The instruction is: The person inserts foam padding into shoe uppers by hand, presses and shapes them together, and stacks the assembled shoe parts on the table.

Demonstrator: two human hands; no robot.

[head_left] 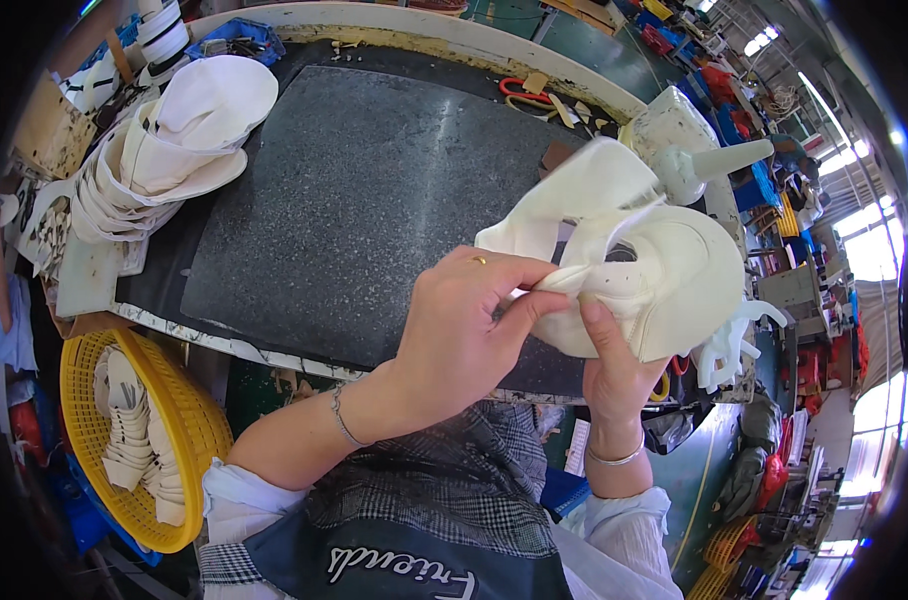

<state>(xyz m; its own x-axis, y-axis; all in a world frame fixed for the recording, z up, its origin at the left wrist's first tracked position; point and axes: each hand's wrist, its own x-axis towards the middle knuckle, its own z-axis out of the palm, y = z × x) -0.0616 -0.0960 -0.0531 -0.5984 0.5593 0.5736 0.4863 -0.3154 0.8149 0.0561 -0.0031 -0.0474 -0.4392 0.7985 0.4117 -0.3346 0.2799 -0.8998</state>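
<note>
Pinching one white shoe upper [689, 275] above the desk [414, 60], at its right side, the left grip [464, 315] holds an edge; the right grip [619, 370] clasps it from below. One yellow basket [199, 425] contains at least two stacks of white pieces [126, 440].

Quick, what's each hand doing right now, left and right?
Left hand: closed, thumb and fingers pinching an edge of the off-white piece.
Right hand: closed on the same piece's near side, thumb pressed against it.
</note>
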